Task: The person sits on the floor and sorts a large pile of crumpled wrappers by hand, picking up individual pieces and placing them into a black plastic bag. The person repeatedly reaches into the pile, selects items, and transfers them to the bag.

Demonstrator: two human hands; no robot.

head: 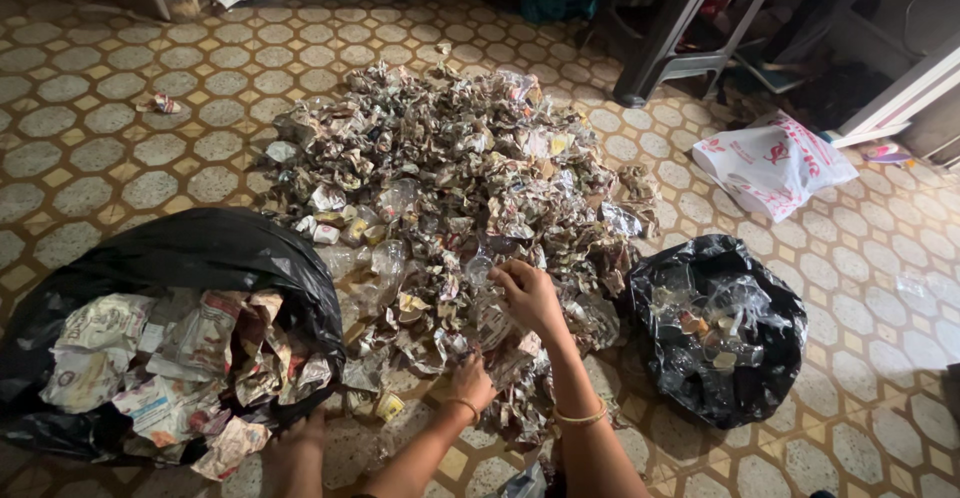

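A large pile of crumpled paper [450, 198] and mixed litter is spread over the tiled floor [120, 108], and both hands are at the near edge of that pile. The right hand [530, 298] is laid on the scraps with its fingers [503, 276] closed around what looks like a small clear plastic piece [480, 270]; how firmly it is pinched cannot be made out. The left hand [472, 382] is set lower, nearer the body, with its fingers curled down into the paper; whether anything is clamped in them cannot be told. Left of the pile a big black bag [200, 258] is held open, already stuffed with crumpled paper, and right of the pile a smaller black bag [720, 328] is seen holding clear plastic cups and wrappers. The work in hand is judged to be sorting, piece by piece. It would be done best if each clear piece were lifted free of the paper clinging to it before being carried off, and if the paper beneath were pinned by the other hand so that the pile is not dragged apart. A white sack with red print [770, 163] lies beyond the smaller bag, and a dark plastic stool [690, 18] stands behind the pile.
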